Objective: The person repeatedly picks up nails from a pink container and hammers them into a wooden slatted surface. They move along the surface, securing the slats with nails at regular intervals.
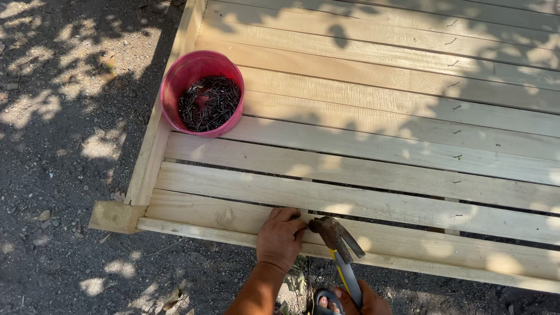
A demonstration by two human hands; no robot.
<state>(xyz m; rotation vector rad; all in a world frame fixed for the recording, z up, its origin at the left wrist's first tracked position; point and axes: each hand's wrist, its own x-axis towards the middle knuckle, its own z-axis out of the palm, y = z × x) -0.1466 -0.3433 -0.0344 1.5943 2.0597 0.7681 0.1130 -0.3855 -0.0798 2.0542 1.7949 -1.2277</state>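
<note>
Your right hand (364, 298) is clamped on the hammer (338, 248) handle; its long axis runs away from you, head pointing toward your left hand (281, 236). That hand rests on the nearest wooden slat (408, 242), fingers pinched together beside the hammer head.

The left hand (280, 236) lies palm down, knuckles up, its fingers curled together and pinched at the tips toward the right. Its wrist is straight and the bare forearm runs down and left to the lower edge of view. The right hand (364, 300) sits low at the frame's bottom, only partly in view, fingers wrapped closed in a fist-like grip, close beside the left forearm.
</note>
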